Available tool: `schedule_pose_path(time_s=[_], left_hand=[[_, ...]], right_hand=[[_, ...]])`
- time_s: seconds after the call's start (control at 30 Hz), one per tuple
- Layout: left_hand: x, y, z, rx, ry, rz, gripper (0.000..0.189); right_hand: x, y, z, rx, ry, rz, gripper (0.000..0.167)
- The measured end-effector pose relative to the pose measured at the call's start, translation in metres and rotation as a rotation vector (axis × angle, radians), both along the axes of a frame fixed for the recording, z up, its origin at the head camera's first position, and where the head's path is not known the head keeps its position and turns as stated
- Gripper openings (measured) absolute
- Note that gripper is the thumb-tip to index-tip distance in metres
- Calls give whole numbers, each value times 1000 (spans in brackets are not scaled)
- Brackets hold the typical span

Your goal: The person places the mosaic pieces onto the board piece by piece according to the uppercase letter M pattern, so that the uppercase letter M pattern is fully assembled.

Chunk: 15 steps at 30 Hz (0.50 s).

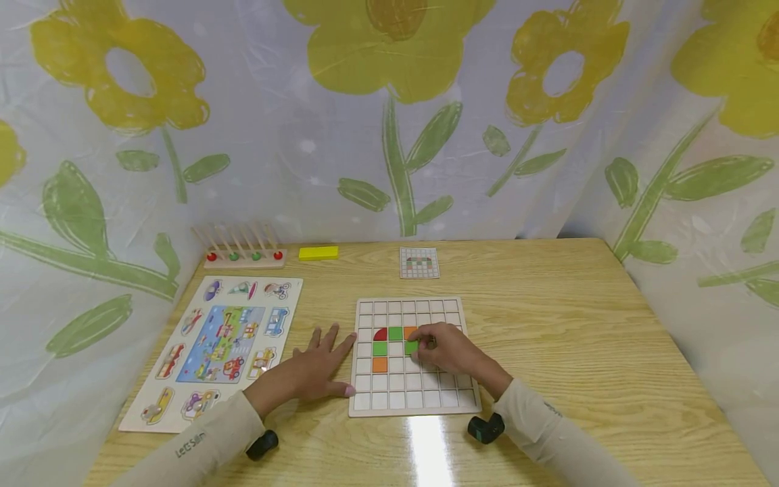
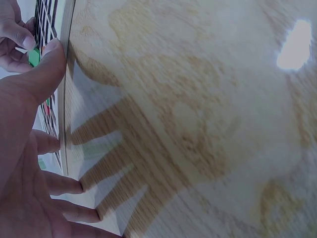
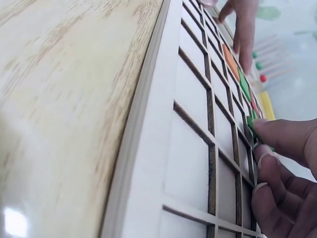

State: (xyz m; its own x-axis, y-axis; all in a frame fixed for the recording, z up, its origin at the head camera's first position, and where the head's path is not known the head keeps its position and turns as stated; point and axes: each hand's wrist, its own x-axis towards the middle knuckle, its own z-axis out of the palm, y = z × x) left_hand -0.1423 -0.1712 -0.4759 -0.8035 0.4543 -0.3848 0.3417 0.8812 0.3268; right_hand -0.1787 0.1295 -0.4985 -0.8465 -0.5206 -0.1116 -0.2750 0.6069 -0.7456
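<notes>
A wooden grid board with square cells lies on the table. Between the thumb and fingers of my right hand a green square tile is pinched, tilted at a cell in the board's middle; the thumb presses it in the right wrist view. Just above it an orange tile is partly covered by the fingers. Other cells hold a red quarter-round tile, a green tile, another green tile and an orange tile. My left hand rests with fingers spread at the board's left edge.
At the back lies a small pattern card with a coloured grid figure. A yellow block and a peg stand with red and green beads are further left. A picture puzzle board lies left of my left hand.
</notes>
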Motion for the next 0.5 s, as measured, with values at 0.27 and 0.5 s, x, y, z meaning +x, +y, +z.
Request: schedule_pose_path(time_s=[0.27,0.5], left_hand=[[0,0,0,7,2,-5,98],[1,0,0,0,2,-7,98]], right_hand=[[0,-3,4,18,-5,0,27],[0,-3,5,40,-7,-18,28]])
